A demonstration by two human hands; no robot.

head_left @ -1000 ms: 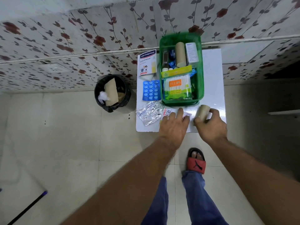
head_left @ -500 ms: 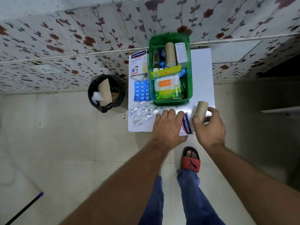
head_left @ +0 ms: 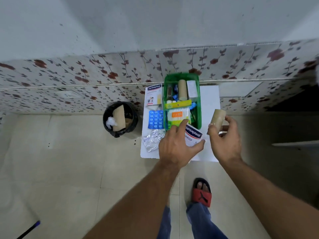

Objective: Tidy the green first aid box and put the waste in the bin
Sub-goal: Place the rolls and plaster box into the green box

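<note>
Green first aid box (head_left: 199, 107) stands at the far end of a small white table (head_left: 211, 100), against the flowered wall tiles, packed with a cotton bud pack (head_left: 177, 116), a tan bandage roll (head_left: 182, 89) and small cartons. Left hand (head_left: 174, 149) is raised just near of the box, thumb and fingers pinching a Hansaplast plaster packet (head_left: 192, 136) held clear of the table. Right hand (head_left: 224, 140) is to the right of the box, fingers closed round a second tan roll (head_left: 218, 119), lifted and tilted. On the table left of the box lie a Hansaplast carton (head_left: 153, 94), a blue blister strip (head_left: 155, 119) and a silver foil strip (head_left: 152, 139). Black bin (head_left: 134, 118) sits on the floor just left of the table, holding brown card and white wadding
</note>
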